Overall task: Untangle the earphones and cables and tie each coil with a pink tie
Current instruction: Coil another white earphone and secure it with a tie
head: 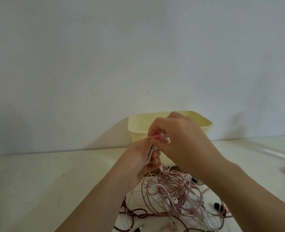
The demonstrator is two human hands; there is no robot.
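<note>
The white table (38, 181) is spanning the lower part of the view. A pale yellow bin (138, 129) is standing on the table at 12 o'clock from the hands, close to the wall.

The tangle of earphones and cables (175, 195) is lying on the table at 6 o'clock from the bin, on the near side. Pink, white and dark red leads are crossing one another in it.

The right hand (176, 139) is reaching in from 4 o'clock with its fingers curled and is pinching the pink tie (156, 136). The left hand (138, 158) is coming in from 7 o'clock and is gripping a small pale coil (152, 150), fingers closed round it. A lead is trailing from under this hand into the tangle.

The pink tie is sitting at the 12 o'clock end of the coil, touching the left fingertips. A black earbud (217, 205) is lying at 3 o'clock from the tangle, and a jack plug (139, 227) at 7 o'clock.
</note>
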